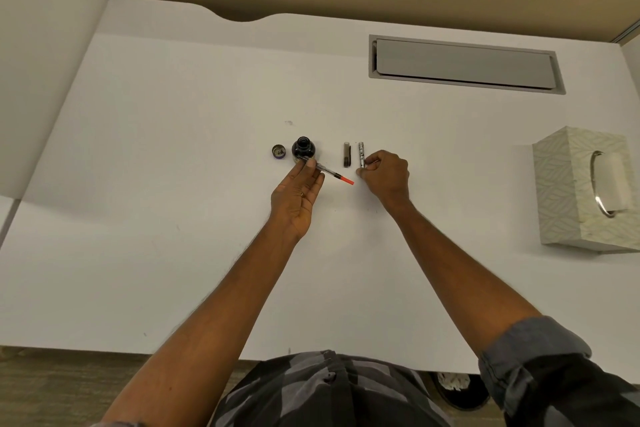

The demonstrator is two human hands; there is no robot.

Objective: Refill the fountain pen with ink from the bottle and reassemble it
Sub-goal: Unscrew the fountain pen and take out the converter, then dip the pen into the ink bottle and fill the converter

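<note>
Both of our arms reach straight out over the white desk (pixel 173 184), forearms bare, a grey rolled sleeve (pixel 530 354) showing on the right. Our left hand (pixel 298 198) lies palm up and loosely open, its fingertips pinching the clear part of the pen (pixel 327 172), a slim transparent tube with dark fittings and an orange tip that points toward the right hand. Our right hand (pixel 384 175) is curled knuckles up, thumb and forefinger closed on the lower end of the silver pen barrel (pixel 361 154), which lies on the desk pointing away from us. Just left of it lies the dark pen cap (pixel 347 159), parallel and apart from it. The ink bottle (pixel 303 148) stands open beside the left fingertips, round, dark and glossy, with its lid (pixel 278 151) resting upturned to its left (a purple rim shows). Any label on the bottle is too small to read. A patterned tissue box (pixel 568 191) sits well apart at the right, and a grey cable hatch (pixel 464 64) is set into the desk beyond.
</note>
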